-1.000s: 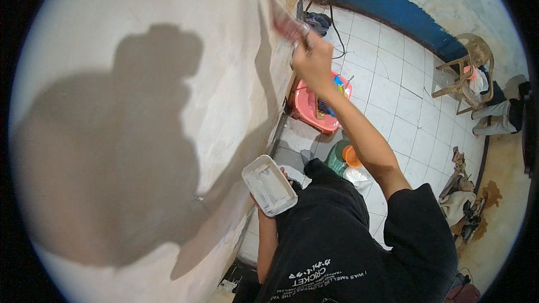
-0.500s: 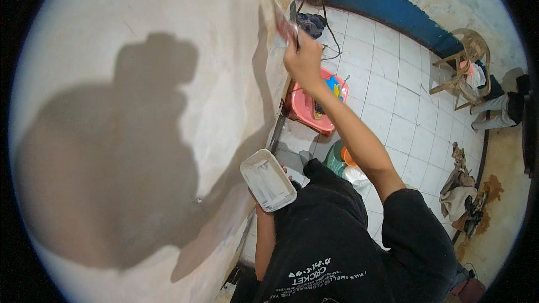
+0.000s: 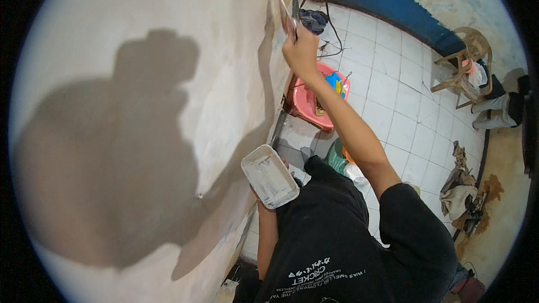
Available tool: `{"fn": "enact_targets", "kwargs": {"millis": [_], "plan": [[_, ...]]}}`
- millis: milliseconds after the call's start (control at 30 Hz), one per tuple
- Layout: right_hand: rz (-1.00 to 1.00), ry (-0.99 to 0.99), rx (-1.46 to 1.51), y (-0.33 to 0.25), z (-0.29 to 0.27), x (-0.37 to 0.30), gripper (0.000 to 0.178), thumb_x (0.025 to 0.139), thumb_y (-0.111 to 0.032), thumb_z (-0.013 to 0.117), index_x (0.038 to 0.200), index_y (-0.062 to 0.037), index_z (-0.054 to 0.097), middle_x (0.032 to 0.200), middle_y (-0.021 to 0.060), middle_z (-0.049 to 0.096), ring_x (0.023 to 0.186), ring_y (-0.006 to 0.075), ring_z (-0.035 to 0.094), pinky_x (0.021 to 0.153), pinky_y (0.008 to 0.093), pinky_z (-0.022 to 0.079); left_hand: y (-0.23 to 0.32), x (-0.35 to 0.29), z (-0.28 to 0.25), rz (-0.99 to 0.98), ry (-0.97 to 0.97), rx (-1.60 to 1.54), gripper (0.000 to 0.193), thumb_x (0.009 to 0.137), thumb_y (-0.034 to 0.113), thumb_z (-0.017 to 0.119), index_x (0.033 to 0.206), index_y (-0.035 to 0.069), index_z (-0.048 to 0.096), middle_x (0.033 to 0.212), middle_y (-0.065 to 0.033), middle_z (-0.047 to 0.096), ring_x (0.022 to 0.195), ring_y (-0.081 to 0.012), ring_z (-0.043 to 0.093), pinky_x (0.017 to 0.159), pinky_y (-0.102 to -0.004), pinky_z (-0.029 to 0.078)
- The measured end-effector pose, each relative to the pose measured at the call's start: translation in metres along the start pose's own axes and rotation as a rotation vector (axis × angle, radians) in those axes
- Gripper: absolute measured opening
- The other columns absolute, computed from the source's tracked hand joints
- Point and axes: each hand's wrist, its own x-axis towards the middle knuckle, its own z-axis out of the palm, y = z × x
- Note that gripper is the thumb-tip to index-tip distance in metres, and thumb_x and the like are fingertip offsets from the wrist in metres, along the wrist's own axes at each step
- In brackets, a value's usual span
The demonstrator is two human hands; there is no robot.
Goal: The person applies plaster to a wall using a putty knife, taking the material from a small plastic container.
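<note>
My right hand (image 3: 302, 55) is raised at the far end of the wall, its fingers closed round a putty knife (image 3: 287, 18). The blade is seen nearly edge-on, up against or very close to the pale wall (image 3: 224, 39); whether it touches is hard to make out. Lower down, my left hand (image 3: 287, 164) supports a shallow rectangular white tub (image 3: 269, 177) from beneath. Only some fingertips show past the tub's rim, and the palm is hidden. Whitish paste is smeared over the tub's inside. A large shadow of my head and body falls across the wall.
Beside the wall base stands a pink basin (image 3: 305, 104) with blue and yellow things inside. Nearer are a green container (image 3: 337, 159) and a white bag (image 3: 356, 175). Cables (image 3: 331, 25) and dark cloth (image 3: 313, 21) lie beyond. A plastic chair (image 3: 474, 50) and rags (image 3: 457, 196) are at right.
The putty knife has turned from showing its reddish, blurred side to nearly edge-on, and my right hand has shifted slightly. The tub has risen and tilted a little.
</note>
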Motion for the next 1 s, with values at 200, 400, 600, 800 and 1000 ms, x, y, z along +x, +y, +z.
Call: {"fn": "enact_targets", "kwargs": {"millis": [200,400,600,800,1000], "plan": [[-0.071,-0.089,-0.040,-0.007,0.057,-0.034,0.020,0.080,-0.003,0.051,0.095,0.0030,0.063,0.068,0.0265,0.057,0.068,0.0418,0.060,0.058,0.0453,0.046,0.003,-0.002,-0.002,0.056,-0.048,0.069,0.091,0.074,0.059,0.062,0.141,0.006,0.030,0.138,-0.0260,0.037,0.124,-0.0418,0.040,0.101,-0.0630,0.033],[-0.051,-0.004,0.115,-0.022,-0.018,-0.012,0.024,0.077,-0.002,0.050,0.096,0.0076,0.061,0.068,0.0280,0.054,0.063,0.0424,0.058,0.056,0.0442,0.044,-0.003,-0.001,0.019,0.050,-0.023,0.004,0.090,0.075,0.057,0.063,0.141,0.006,0.030,0.138,-0.0259,0.037,0.123,-0.0421,0.041,0.101,-0.0622,0.033],[-0.173,0.034,-0.092,-0.010,0.050,0.040,0.013,0.077,-0.002,0.053,0.085,0.0014,0.063,0.068,0.0253,0.057,0.063,0.0392,0.060,0.054,0.0424,0.044,-0.003,0.003,0.021,0.021,-0.095,0.025,0.089,0.074,0.054,0.065,0.141,0.006,0.031,0.138,-0.0259,0.036,0.124,-0.0416,0.041,0.102,-0.0612,0.034],[-0.156,-0.140,0.235,-0.058,-0.005,-0.086,0.027,0.076,0.000,0.055,0.102,0.0019,0.063,0.067,0.0253,0.056,0.059,0.0389,0.059,0.051,0.0422,0.043,-0.003,-0.003,0.012,0.035,-0.055,0.021,0.089,0.073,0.055,0.066,0.141,0.009,0.031,0.139,-0.0258,0.035,0.124,-0.0410,0.041,0.102,-0.0612,0.033],[0.215,-0.109,-0.117,0.034,0.004,-0.062,0.015,0.080,-0.007,0.055,0.085,0.0028,0.065,0.062,0.0257,0.056,0.060,0.0410,0.059,0.054,0.0462,0.044,0.003,-0.006,0.004,0.025,-0.030,0.035,0.089,0.073,0.054,0.066,0.141,0.009,0.032,0.138,-0.0256,0.037,0.124,-0.0408,0.041,0.101,-0.0612,0.034]]}}
